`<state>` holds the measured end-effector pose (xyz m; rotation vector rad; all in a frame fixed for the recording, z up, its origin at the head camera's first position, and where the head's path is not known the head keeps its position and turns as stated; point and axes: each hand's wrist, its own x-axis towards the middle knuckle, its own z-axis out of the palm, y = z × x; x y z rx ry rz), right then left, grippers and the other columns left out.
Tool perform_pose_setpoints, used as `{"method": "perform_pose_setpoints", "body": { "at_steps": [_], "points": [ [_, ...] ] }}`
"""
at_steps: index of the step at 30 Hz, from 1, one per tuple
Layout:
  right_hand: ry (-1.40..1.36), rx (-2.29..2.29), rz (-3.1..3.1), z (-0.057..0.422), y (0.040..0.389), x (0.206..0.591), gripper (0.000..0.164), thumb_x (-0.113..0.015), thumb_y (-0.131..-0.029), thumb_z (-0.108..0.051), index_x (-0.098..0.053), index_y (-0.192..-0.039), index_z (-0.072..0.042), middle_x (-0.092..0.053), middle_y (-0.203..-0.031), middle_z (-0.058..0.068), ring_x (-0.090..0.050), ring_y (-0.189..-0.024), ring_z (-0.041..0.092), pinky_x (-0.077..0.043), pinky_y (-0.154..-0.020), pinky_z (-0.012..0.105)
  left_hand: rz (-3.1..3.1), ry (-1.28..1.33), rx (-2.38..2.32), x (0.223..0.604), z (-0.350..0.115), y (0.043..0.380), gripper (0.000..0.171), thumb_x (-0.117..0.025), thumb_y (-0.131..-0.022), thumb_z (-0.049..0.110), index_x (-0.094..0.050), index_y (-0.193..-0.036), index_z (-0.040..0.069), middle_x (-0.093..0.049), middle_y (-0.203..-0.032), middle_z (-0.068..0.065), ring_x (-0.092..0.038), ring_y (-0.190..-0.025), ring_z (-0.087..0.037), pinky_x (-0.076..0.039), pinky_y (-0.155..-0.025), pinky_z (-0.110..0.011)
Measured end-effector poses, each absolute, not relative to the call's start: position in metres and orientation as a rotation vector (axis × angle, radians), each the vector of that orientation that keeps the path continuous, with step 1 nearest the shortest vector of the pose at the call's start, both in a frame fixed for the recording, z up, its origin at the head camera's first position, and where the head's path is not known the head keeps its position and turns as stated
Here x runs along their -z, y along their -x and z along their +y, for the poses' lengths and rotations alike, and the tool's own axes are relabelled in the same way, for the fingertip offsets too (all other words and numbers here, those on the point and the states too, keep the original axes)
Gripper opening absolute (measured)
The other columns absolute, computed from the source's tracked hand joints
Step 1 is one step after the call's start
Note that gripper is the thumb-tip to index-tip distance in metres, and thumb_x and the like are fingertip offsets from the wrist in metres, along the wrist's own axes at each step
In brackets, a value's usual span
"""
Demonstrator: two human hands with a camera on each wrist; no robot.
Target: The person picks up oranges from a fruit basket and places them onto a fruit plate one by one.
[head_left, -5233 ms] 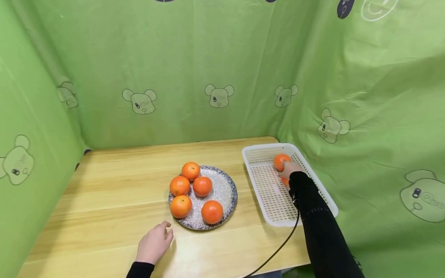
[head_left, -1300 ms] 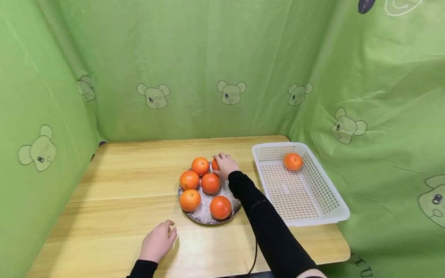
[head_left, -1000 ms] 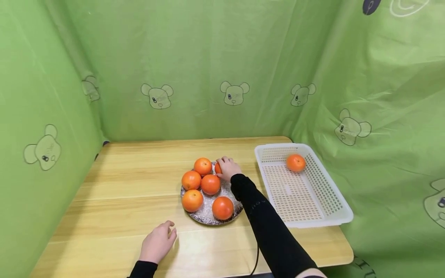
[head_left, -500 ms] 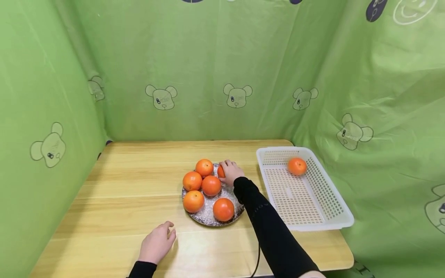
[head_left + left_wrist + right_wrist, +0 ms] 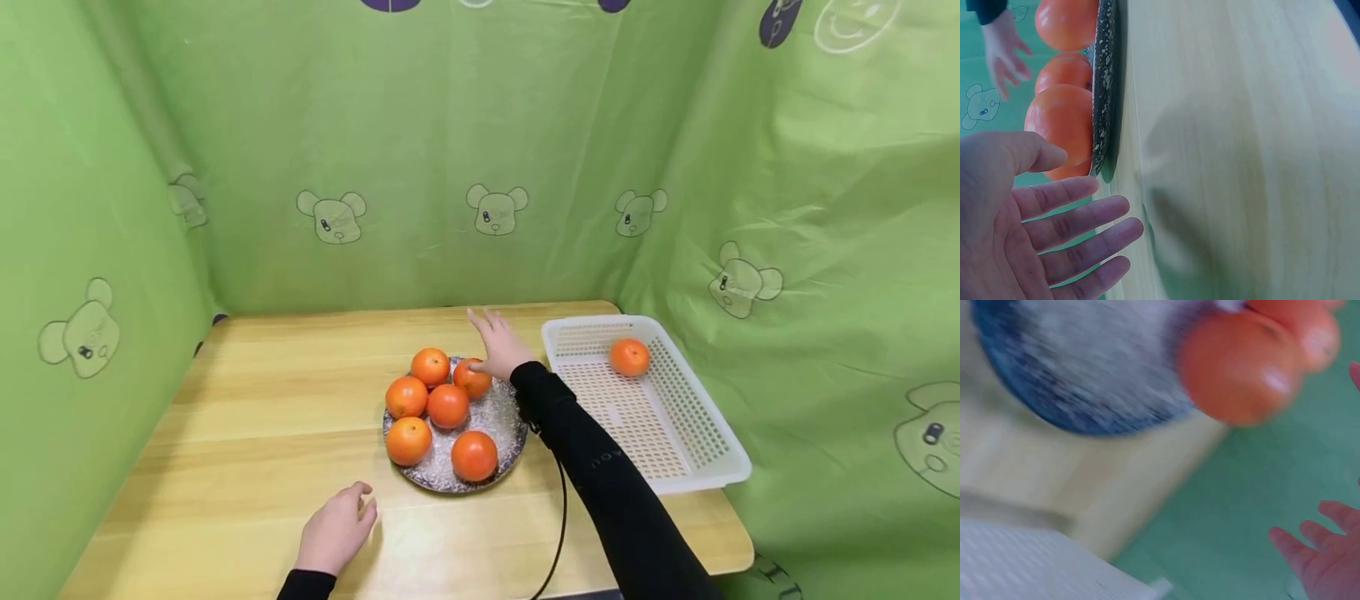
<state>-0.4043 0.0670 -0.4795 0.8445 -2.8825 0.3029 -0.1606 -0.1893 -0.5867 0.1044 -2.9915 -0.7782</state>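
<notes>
Several oranges (image 5: 448,407) sit on a round speckled plate (image 5: 501,421) in the middle of the table, most of them towards its left and far side. My right hand (image 5: 504,346) hovers over the plate's far right edge with fingers spread, holding nothing. Just left of its thumb lies the rearmost right orange (image 5: 472,379), which also shows large in the right wrist view. My left hand (image 5: 335,527) stays at the near left of the plate, relaxed and holding nothing. In the left wrist view, its thumb appears in front of an orange (image 5: 1063,119); whether they touch cannot be told.
To the right stands a white perforated plastic basket (image 5: 637,425) with one orange (image 5: 629,357) at its far end. A black cable (image 5: 562,517) hangs from the right sleeve across the table (image 5: 247,442). Green curtains (image 5: 420,125) close off the back and sides.
An orange has gone from the basket to the back of the plate in my right hand. Since half a second ago that hand has let go of it and lifted away. My left hand has barely moved.
</notes>
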Motion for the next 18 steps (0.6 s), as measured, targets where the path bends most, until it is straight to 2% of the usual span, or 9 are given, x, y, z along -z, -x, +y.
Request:
{"method": "perform_pose_setpoints", "body": {
  "at_steps": [3,9,14,16,18],
  "points": [
    [-0.804,-0.341,-2.827,0.08,0.402,0.452,0.103,-0.072,-0.07,-0.051,-0.012,-0.147,-0.02,-0.018,-0.149,0.019,-0.017,-0.135,0.038,-0.022,-0.106,0.052,-2.992,-0.089,0.786,0.586,-0.189,0.162,0.028,-0.058,-0.084,0.026,-0.063,-0.105,0.008,-0.067,-0.088,-0.007,-0.063,-0.074,-0.023,-0.049,-0.058,-0.041],
    [-0.656,-0.383,-2.769,0.124,0.391,0.406,0.104,-0.072,-0.069,-0.051,-0.011,-0.147,-0.02,-0.018,-0.149,0.019,-0.017,-0.135,0.037,-0.022,-0.104,0.055,-3.01,-0.08,0.794,0.584,-0.186,0.165,0.027,-0.058,-0.084,0.025,-0.063,-0.104,0.007,-0.067,-0.087,-0.007,-0.063,-0.075,-0.024,-0.05,-0.059,-0.042],
    [-0.504,-0.394,-2.85,0.17,0.396,0.406,0.098,-0.068,-0.074,-0.051,-0.01,-0.148,-0.022,-0.017,-0.149,0.018,-0.016,-0.136,0.037,-0.023,-0.104,0.055,-3.022,-0.074,0.803,0.586,-0.183,0.165,0.027,-0.058,-0.085,0.025,-0.063,-0.105,0.007,-0.067,-0.088,-0.008,-0.064,-0.076,-0.025,-0.05,-0.059,-0.043],
    [-0.434,-0.392,-2.906,0.189,0.403,0.415,0.096,-0.067,-0.075,-0.05,-0.011,-0.148,-0.02,-0.019,-0.148,0.019,-0.018,-0.135,0.037,-0.024,-0.104,0.054,-3.024,-0.072,0.809,0.585,-0.182,0.165,0.028,-0.057,-0.085,0.025,-0.062,-0.105,0.007,-0.067,-0.088,-0.008,-0.064,-0.076,-0.025,-0.05,-0.059,-0.043],
    [-0.384,-0.379,-2.963,0.207,0.41,0.428,0.093,-0.067,-0.076,-0.046,-0.015,-0.147,-0.014,-0.024,-0.145,0.023,-0.024,-0.132,0.04,-0.026,-0.103,0.054,-3.024,-0.07,0.81,0.585,-0.181,0.165,0.028,-0.057,-0.085,0.025,-0.062,-0.106,0.007,-0.067,-0.088,-0.008,-0.064,-0.075,-0.025,-0.05,-0.058,-0.043]
  ]
}}
